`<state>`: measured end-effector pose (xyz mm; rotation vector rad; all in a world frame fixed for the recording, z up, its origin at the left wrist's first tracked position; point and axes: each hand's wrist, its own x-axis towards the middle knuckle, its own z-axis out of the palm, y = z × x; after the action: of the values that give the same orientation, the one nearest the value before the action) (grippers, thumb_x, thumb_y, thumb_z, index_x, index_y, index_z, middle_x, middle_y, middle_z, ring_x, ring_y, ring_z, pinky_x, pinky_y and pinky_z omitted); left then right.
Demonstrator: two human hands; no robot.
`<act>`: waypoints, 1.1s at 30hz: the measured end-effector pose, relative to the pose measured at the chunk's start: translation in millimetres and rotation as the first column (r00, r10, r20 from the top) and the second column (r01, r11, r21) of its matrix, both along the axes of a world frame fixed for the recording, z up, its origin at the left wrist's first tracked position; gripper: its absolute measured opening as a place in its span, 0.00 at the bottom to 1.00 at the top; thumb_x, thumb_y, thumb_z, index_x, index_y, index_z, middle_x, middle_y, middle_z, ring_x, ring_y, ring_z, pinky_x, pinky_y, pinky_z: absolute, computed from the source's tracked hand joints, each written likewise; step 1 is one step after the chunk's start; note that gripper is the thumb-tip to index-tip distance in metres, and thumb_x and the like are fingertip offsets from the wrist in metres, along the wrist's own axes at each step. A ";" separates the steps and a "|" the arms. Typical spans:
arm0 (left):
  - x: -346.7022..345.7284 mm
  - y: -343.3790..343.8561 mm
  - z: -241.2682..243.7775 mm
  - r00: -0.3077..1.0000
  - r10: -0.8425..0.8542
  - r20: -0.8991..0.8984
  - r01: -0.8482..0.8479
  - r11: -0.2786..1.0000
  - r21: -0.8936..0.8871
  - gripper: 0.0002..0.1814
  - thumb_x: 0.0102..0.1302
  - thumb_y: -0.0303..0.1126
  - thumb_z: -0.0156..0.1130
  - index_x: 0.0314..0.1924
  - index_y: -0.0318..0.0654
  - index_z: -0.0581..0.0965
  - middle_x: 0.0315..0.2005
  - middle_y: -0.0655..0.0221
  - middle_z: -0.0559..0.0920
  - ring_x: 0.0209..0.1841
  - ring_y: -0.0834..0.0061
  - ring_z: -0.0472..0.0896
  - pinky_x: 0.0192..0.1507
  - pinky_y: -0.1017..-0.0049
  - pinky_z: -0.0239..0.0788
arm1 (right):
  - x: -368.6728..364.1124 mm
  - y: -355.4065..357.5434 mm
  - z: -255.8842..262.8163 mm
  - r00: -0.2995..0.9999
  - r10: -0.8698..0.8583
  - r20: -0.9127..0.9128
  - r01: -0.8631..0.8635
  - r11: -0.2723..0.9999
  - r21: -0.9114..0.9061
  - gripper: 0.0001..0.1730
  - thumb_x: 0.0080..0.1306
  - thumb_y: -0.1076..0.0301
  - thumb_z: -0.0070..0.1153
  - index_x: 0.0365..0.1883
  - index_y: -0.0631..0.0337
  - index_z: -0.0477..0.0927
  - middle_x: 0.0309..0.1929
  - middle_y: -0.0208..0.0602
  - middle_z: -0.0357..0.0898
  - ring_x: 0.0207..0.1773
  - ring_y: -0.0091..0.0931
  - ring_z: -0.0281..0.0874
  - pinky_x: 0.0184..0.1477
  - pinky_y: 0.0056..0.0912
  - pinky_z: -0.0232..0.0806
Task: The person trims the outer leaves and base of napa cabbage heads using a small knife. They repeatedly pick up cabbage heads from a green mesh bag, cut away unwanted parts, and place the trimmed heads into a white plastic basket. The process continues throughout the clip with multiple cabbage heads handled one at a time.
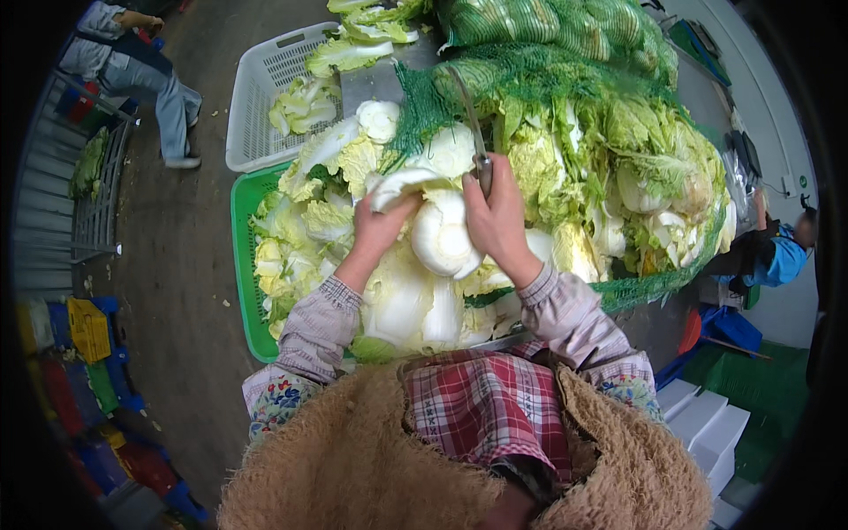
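Note:
Right in front of me a napa cabbage (447,238) has its pale cut base turned towards me. My left hand (379,228) grips a thick white outer leaf (405,182) at the cabbage's left side. In my right hand (497,215) is the handle of a knife (469,109), its long blade pointing away from me; the same hand rests against the cabbage's right side. Beneath and around both hands lie more cabbages and loose leaves. Another trimmed cabbage base (379,121) shows beyond my left hand.
A green plastic crate (242,285) of leaves stands at left, beside a white basket (240,119) with some leaves. Green mesh (424,109) partly covers the cabbages at right; filled net bags (563,30) lie behind. One person (142,73) is at far left, another (772,255) at right.

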<state>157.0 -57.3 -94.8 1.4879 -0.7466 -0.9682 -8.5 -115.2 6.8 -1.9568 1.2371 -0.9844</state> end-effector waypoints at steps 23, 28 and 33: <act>-21.4 -53.0 -19.6 0.485 -0.333 0.809 -0.137 0.884 0.447 0.25 0.52 0.55 0.65 0.29 0.37 0.81 0.23 0.56 0.83 0.28 0.57 0.82 0.32 0.65 0.73 | -77.2 52.6 -65.3 0.980 -0.061 0.187 -0.069 0.782 0.619 0.14 0.66 0.61 0.57 0.33 0.65 0.74 0.20 0.22 0.66 0.23 0.14 0.57 0.25 0.20 0.54; -5.0 -27.0 -7.7 0.568 0.025 0.823 -0.170 0.982 0.087 0.27 0.51 0.50 0.69 0.42 0.36 0.77 0.31 0.57 0.80 0.33 0.59 0.80 0.34 0.65 0.70 | -90.6 57.6 -65.1 0.984 -0.030 0.177 -0.092 0.761 0.642 0.13 0.65 0.62 0.57 0.32 0.65 0.76 0.19 0.23 0.69 0.22 0.14 0.61 0.25 0.21 0.57; -42.4 127.0 48.0 0.542 -0.364 0.758 -0.011 0.898 0.439 0.35 0.48 0.48 0.73 0.51 0.36 0.71 0.41 0.58 0.77 0.43 0.62 0.78 0.40 0.63 0.70 | -78.1 62.7 -62.8 0.985 0.100 0.142 -0.173 0.603 0.779 0.19 0.66 0.60 0.55 0.46 0.69 0.75 0.19 0.24 0.71 0.18 0.15 0.61 0.21 0.20 0.54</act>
<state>114.6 69.8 -46.8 2.3203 -1.4828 -0.5091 -86.6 -52.5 -56.0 -1.2431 1.1652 -0.3070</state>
